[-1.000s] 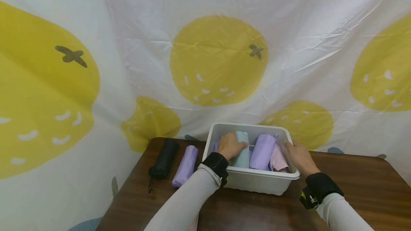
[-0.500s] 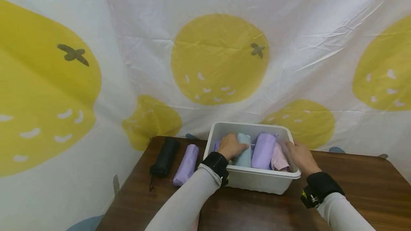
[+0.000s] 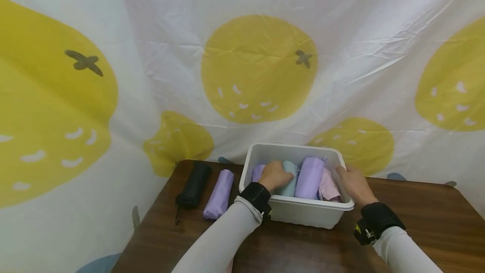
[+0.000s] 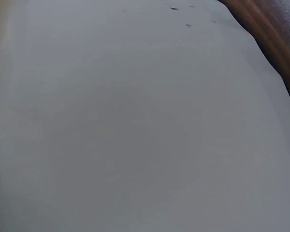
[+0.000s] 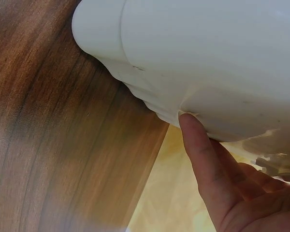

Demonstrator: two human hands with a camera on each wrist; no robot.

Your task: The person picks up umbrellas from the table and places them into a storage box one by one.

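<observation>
In the head view, my left hand (image 3: pixel 275 175) grips a light-blue folded umbrella (image 3: pixel 289 180) inside a white plastic box (image 3: pixel 303 212). Beside it on the right lies a purple folded umbrella (image 3: pixel 310 178), then a folded pink cloth-like item (image 3: pixel 329 186) against the box's right wall. Part of another purple item (image 3: pixel 258 172) shows left of my left hand. My right hand (image 3: pixel 356 185) holds the box's right rim. The right wrist view shows its fingers (image 5: pixel 203 154) against the outer wall, with the thumb out of sight. Only the box's outside fills the left wrist view.
A black folded umbrella (image 3: pixel 195 184) in a drawstring sleeve and a purple folded umbrella (image 3: pixel 219 195) lie on the brown table (image 3: pixel 413 205) left of the box. A fruit-print curtain (image 3: pixel 261 70) hangs behind. Something pink shows slightly beside my left sleeve.
My left hand has lowered the light-blue umbrella deeper into the box and slightly right, near the purple one. More of the left purple item shows. My right hand keeps its place.
</observation>
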